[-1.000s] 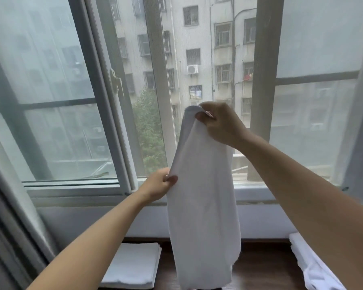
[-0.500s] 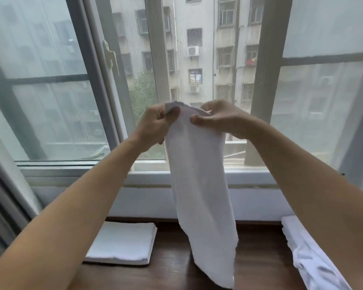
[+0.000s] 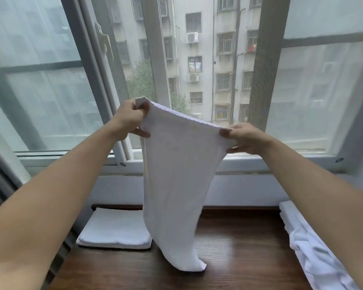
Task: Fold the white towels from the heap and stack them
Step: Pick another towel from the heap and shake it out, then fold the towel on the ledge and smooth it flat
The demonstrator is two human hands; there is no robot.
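Note:
A white towel (image 3: pixel 176 176) hangs in the air in front of the window, stretched along its top edge between both hands. My left hand (image 3: pixel 130 120) pinches the top left corner and my right hand (image 3: pixel 245 139) pinches the top right corner, a little lower. The towel narrows downward and its bottom tip touches the dark wooden table (image 3: pixel 239 248). A neat stack of folded white towels (image 3: pixel 115 229) lies on the table at the left. The heap of unfolded white towels (image 3: pixel 310 245) lies at the right edge.
A large window (image 3: pixel 197 59) with a white sill (image 3: pixel 249 162) stands just behind the table. A window handle (image 3: pixel 104 41) sits on the left frame. Bare wood shows between the stack and the heap.
My hands have moved apart, spreading the towel's top edge wide. The left hand rose from the towel's side to its top corner. The view has tilted down toward the table.

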